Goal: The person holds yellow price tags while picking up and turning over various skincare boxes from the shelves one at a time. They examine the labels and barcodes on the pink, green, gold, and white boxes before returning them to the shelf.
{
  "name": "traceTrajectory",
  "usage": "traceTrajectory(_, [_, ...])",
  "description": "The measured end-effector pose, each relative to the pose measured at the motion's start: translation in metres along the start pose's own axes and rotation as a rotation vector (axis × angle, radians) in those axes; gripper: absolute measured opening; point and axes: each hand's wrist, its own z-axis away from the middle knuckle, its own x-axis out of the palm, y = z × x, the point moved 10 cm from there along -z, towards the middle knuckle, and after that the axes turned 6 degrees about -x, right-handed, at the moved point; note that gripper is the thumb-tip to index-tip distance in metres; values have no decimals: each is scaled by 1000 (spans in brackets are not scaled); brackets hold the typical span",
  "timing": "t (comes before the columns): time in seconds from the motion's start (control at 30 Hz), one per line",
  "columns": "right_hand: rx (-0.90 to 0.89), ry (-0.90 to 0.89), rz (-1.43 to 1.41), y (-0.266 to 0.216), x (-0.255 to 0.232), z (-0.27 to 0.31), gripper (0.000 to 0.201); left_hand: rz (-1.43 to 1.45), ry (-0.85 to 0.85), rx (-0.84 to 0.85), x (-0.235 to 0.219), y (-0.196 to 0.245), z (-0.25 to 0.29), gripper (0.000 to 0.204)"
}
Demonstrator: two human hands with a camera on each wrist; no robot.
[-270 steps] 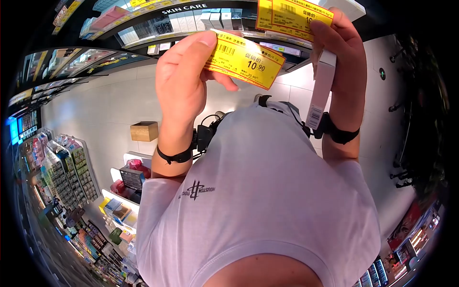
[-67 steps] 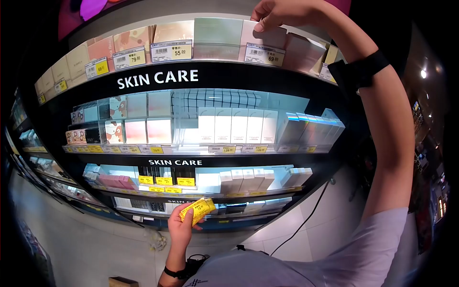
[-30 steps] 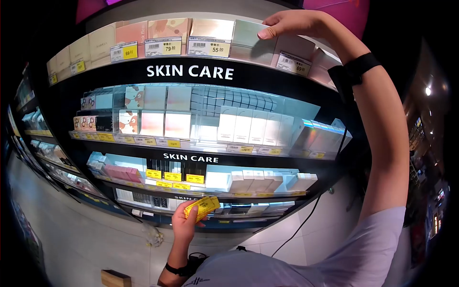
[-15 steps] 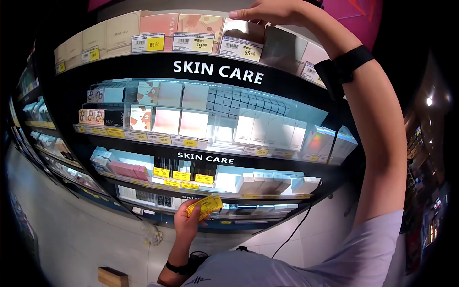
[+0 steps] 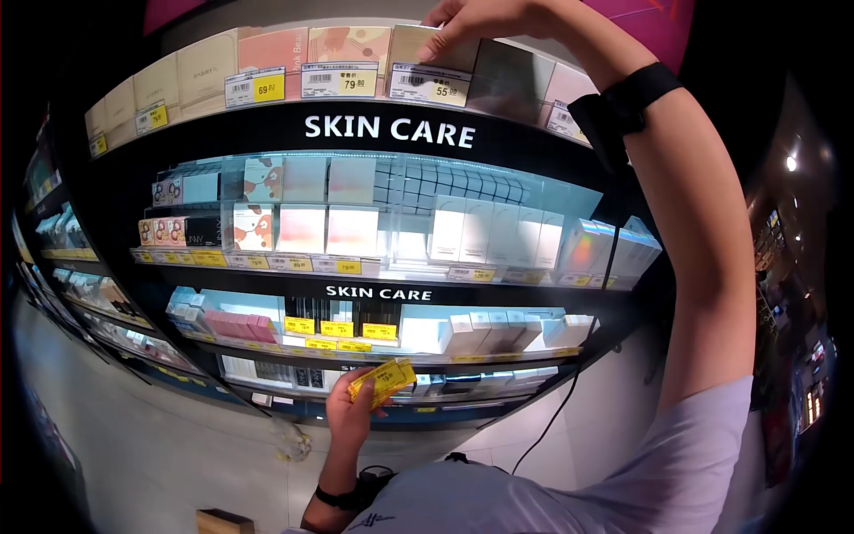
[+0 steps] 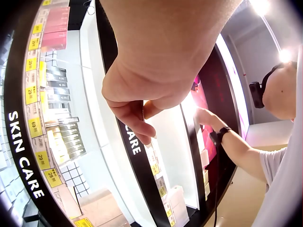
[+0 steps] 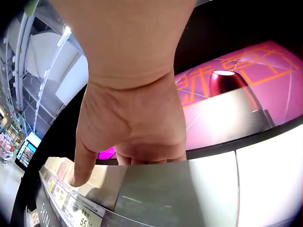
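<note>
My left hand [image 5: 347, 418] holds a small stack of yellow price tags [image 5: 384, 383] low in front of the shelves. In the left wrist view the same hand [image 6: 147, 90] has curled fingers, with the tags hidden behind it. Up at the top shelf, my right hand [image 5: 480, 22] reaches over a beige box [image 5: 455, 55] above the 55.00 price label [image 5: 429, 85]. Its thumb lies on the box's front and the other fingers go down behind the top edge. A dark green box [image 5: 511, 84] stands right of it, also in the right wrist view [image 7: 161, 196].
Pink and patterned boxes [image 5: 351, 49] line the top shelf to the left, above a black SKIN CARE strip [image 5: 391, 131]. Lower shelves carry white boxes [image 5: 476, 233] and yellow labels. A black cable [image 5: 556, 414] hangs at the right; a wooden box [image 5: 222, 522] is on the floor.
Earlier both hands held yellow tags up close, the right also a slim box. Since then the right hand has gone leftward along the top shelf, from the 69 label to the 55.00 one.
</note>
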Motion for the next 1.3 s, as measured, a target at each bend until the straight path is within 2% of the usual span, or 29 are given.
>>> traceTrajectory(0.1, [19,-31,-58,6,5,-2,50,-19,-13,-1,2,0,0,31])
traceTrajectory(0.17, [18,-30,42,5,4,-3,54,-17,-21,15,4,1,-1,30])
traceTrajectory(0.27, [20,32,70,4,4,2,56,-39,-1,47,5,0,-1,32])
traceTrajectory(0.4, [60,22,90,1,4,6,57,-40,-3,47,10,-1,1,29])
traceTrajectory(0.6, [14,-13,93,5,7,1,60,-35,11,63,12,-1,7,28])
traceTrajectory(0.67, [-8,33,197,3,3,-1,61,-32,33,94,12,-1,10,28])
traceTrajectory(1.1, [-71,-3,114,16,6,-19,73,-48,73,84,10,1,16,26])
traceTrajectory(1.17, [-81,9,12,16,7,-19,77,-53,72,98,10,1,16,25])
traceTrajectory(1.3, [-67,57,-12,17,-5,-16,86,-46,70,93,8,-2,16,25])
